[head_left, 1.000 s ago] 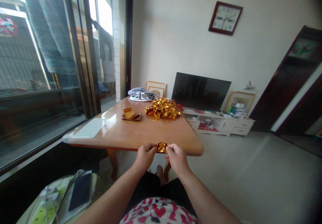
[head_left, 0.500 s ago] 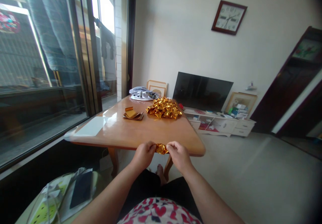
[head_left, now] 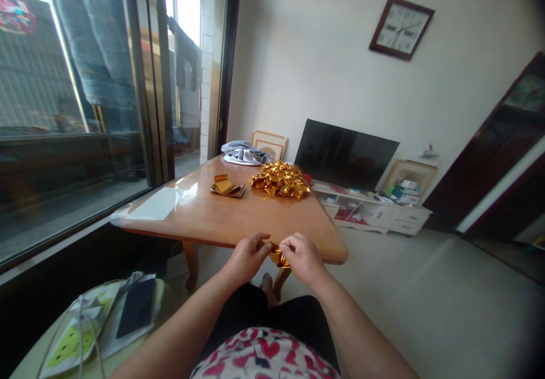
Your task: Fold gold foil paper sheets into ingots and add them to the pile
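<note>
A small piece of shiny gold foil paper (head_left: 279,257) is pinched between my hands just off the table's near edge. My left hand (head_left: 251,255) has thumb and fingers closed at its left side. My right hand (head_left: 301,254) pinches its upper right part. The piece looks folded and hangs a little below the fingertips; its exact shape is partly hidden. Farther back on the wooden table (head_left: 204,217) lies a heap of folded gold foil pieces (head_left: 281,180). Left of the heap rests a small stack of flat gold paper sheets (head_left: 226,187).
A white sheet (head_left: 157,203) lies at the table's left, and folded clothes (head_left: 243,153) at its far end. Beside me on the left, a stool (head_left: 46,333) bears a phone (head_left: 136,307) and cables. A television (head_left: 346,155) stands on a low white cabinet (head_left: 378,214).
The foil piece has turned from lying level between both hands to hanging lower at the right. My hands have drawn closer together. The view has shifted slightly.
</note>
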`<state>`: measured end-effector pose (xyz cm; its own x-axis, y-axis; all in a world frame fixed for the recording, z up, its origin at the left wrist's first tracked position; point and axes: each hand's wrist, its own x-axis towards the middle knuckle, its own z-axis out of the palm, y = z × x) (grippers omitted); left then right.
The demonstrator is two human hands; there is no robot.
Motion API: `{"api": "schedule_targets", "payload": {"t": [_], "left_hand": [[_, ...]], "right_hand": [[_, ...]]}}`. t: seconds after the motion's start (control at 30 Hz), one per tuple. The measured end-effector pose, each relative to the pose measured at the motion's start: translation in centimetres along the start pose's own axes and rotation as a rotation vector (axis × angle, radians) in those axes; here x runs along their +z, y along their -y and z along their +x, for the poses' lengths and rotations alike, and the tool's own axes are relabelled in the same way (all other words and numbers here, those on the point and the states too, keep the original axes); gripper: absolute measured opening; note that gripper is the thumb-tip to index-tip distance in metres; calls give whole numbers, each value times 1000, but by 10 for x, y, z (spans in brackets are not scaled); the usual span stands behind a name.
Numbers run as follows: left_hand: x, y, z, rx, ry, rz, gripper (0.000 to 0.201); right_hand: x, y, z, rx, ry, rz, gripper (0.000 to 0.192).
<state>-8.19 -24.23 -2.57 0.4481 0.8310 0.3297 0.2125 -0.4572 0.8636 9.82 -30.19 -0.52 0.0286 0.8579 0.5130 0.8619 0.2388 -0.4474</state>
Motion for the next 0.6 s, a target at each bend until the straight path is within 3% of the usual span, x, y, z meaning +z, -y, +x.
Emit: {"api": "schedule_targets", "payload": {"t": [0.1, 0.33, 0.6], "left_hand": [[2, 3, -4, -78, -52, -35, 25], [8, 5, -11, -147, 60, -68, 23], [13, 6, -11, -113, 33, -78, 24]], "right_hand": [[2, -1, -2, 26, -61, 20, 16], [4, 6, -5, 20, -106, 42, 17], [2, 6, -5, 8, -96, -8, 17]]}}
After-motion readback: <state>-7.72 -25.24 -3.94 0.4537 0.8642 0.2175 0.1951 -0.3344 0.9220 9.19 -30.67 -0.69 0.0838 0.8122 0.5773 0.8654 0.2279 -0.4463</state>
